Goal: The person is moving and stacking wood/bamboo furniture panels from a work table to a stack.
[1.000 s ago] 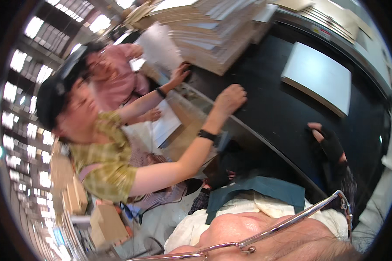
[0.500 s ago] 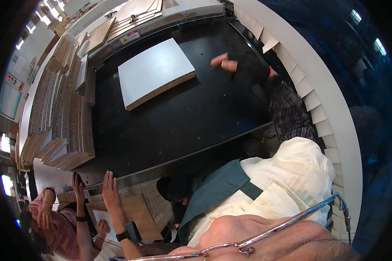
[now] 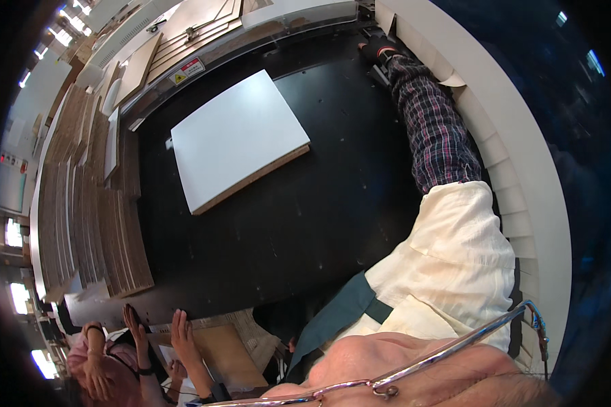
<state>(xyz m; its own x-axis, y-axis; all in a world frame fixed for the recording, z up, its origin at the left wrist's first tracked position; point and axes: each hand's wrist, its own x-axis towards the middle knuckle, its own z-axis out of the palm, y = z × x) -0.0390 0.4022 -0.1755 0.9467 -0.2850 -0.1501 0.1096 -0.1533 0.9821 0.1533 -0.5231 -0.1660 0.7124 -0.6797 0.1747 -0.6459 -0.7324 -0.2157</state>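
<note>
Right grip (image 3: 379,51): open or closed, can't tell; the dark glove is tiny up there.
Left hand: not to be made out.
Co-worker's hands (image 3: 181,334): raised beside the bench (image 3: 285,230), one person's body cut off below.
White-topped board (image 3: 241,139): out on the bench, no hand touching it.
Far corner: the right arm has just stretched here beside the strip curtain (image 3: 482,129), leaving the board alone; anything under those fingers is hidden.
</note>
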